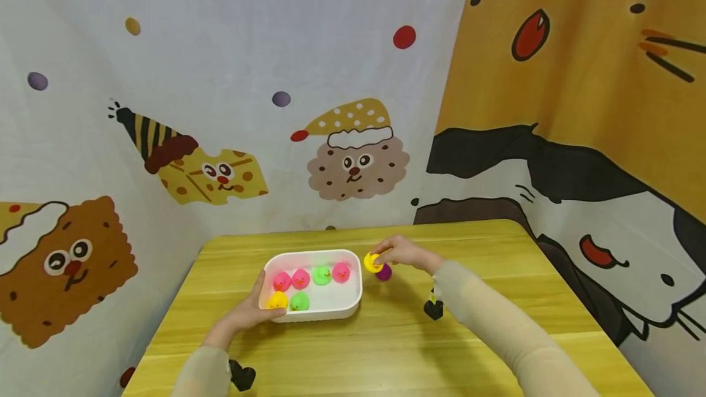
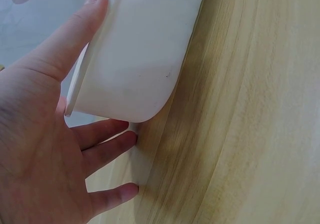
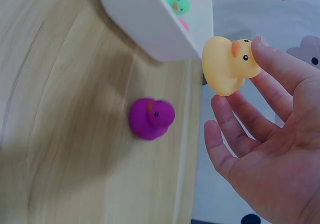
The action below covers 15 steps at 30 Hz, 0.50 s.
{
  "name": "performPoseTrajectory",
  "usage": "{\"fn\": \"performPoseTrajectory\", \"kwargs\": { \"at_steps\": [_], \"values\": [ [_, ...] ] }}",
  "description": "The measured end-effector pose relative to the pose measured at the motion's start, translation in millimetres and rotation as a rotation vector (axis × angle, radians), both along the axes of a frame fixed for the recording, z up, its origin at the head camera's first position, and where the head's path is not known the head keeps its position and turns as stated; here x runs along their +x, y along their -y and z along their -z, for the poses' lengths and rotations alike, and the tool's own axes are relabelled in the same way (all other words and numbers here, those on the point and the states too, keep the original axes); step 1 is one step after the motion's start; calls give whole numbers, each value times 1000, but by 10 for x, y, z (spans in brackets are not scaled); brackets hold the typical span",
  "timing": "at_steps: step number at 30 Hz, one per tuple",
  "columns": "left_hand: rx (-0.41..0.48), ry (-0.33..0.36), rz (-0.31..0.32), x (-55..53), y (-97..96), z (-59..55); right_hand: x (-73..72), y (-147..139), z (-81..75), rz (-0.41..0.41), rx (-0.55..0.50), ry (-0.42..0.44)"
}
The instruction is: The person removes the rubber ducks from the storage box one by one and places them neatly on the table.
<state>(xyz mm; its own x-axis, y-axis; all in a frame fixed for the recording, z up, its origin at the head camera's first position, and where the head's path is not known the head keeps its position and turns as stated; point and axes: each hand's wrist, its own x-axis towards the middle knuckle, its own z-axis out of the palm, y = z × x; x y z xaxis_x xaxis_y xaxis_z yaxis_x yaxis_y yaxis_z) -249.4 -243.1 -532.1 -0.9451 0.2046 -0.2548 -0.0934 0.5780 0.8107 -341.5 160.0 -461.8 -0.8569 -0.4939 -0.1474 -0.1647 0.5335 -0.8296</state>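
A white plastic box (image 1: 337, 302) sits on the table with several small pink, green and yellow rubber ducks inside. My left hand (image 1: 248, 311) holds its left end, thumb along the near rim; in the left wrist view the other fingers, spread apart, reach round the box's end. Just beyond the right end, my right hand (image 1: 405, 251) pinches a yellow rubber duck (image 3: 222, 67) between thumb and fingers, raised off the table. Below it a purple rubber duck (image 3: 150, 118) rests on the wood, touched by neither hand.
The wooden table (image 1: 309, 354) has its far edge close to a cartoon-printed cloth backdrop (image 1: 342, 48), which also runs along the sides. A dark object (image 1: 433, 308) hangs at the right wrist, another dark object (image 1: 241, 375) at the left.
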Motion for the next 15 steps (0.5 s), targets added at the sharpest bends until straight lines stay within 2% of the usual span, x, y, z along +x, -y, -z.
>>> {"fn": "performPoseTrajectory", "kwargs": {
  "at_steps": [7,15],
  "values": [
    [-5,-9,3,-8,-17,-16,-28,-181,79,43,-14,13],
    [-3,-4,-1,23,-18,-45,9,-311,91,67,-7,17]
  ]
}}
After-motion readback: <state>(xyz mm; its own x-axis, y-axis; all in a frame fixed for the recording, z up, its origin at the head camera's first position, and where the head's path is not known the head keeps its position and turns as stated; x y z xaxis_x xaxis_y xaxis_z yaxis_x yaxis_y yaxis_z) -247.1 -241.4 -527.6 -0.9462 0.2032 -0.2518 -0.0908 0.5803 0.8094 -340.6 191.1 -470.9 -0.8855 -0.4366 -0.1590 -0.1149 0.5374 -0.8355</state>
